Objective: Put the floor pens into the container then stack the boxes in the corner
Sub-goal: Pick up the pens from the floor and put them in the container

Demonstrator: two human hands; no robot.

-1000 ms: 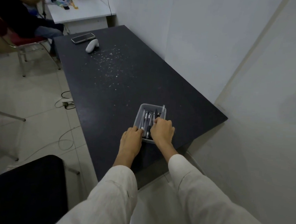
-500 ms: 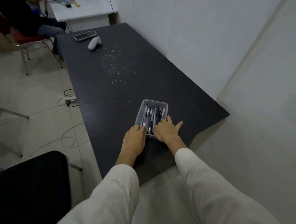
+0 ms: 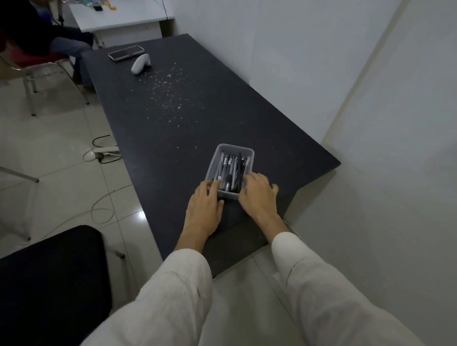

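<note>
A clear plastic container holding several dark pens stands on the black table near its front right corner. My left hand lies on the table with its fingertips against the container's near left corner and its thumb along the near wall. Over the near right corner rests my right hand, its fingers spread and touching the rim. Neither hand holds a pen. No boxes are in view.
A phone and a white controller lie at the table's far end, with white crumbs scattered between. A black chair stands near left. Cables and a power strip lie on the tiled floor. A seated person is far left; walls close the right side.
My right hand left the pens inside the container, flattened beside it, and now rests over the near right corner. My left hand stayed at the near left corner.
</note>
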